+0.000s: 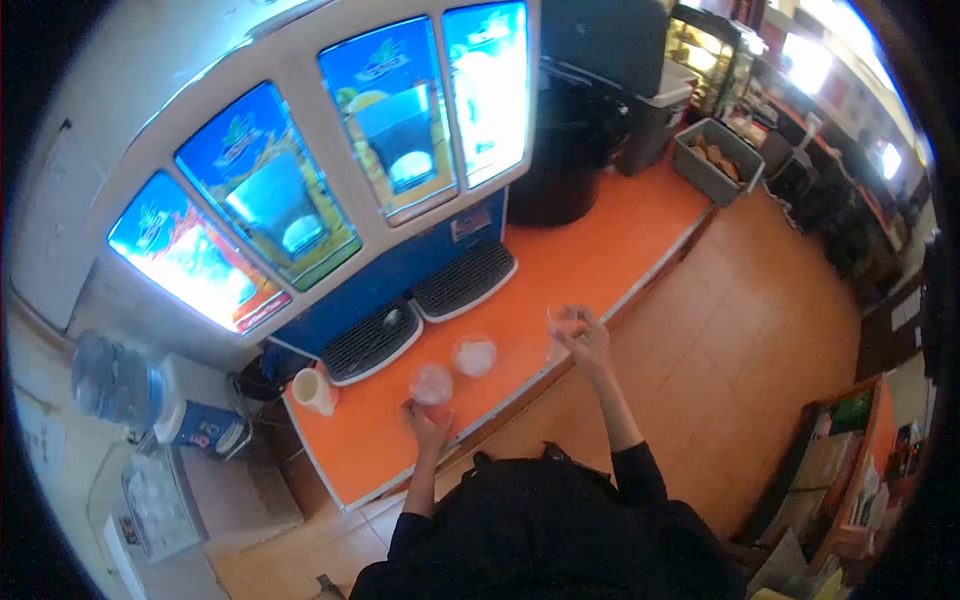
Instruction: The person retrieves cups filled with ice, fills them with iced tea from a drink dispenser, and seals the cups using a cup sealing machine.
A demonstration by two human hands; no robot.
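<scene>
My left hand (428, 428) has its fingers curled around the near side of a clear plastic cup (432, 383) with whitish, ice-like contents, on the orange counter (520, 350). A second clear cup (474, 355) with similar pale contents stands just beyond it, apart from both hands. Over the counter's front edge, my right hand (588, 343) is closed in a pinch on a small see-through plastic piece (562, 320). Whether that piece is a lid or a cup, I cannot tell.
A drink dispenser (375, 225) with lit panels stands behind the cups, over two black drip trays (465, 283). At the left are a cream pitcher (313, 391) and a large water bottle (115, 380). A grey bin (718, 160) sits at the counter's far end.
</scene>
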